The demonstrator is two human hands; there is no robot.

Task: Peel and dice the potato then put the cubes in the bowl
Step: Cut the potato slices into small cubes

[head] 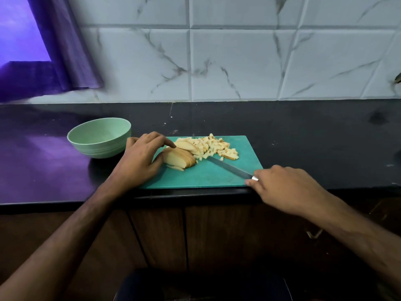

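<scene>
A teal cutting board [208,177] lies at the counter's front edge. On it a stack of peeled potato slices [179,158] sits at the left, and my left hand [141,157] holds it between thumb and fingers. A pile of several small potato cubes [213,147] lies at the board's far middle. My right hand [286,187] grips the handle of a knife [230,168] at the board's front right corner; the blade lies low, its tip at the cubes. A pale green bowl [99,137] stands left of the board, and I see nothing in it.
The black countertop [314,137] runs left and right of the board, backed by a marbled tile wall [238,61]. A purple curtain [54,51] hangs at the far left. Wooden cabinet doors [217,235] are below the counter edge.
</scene>
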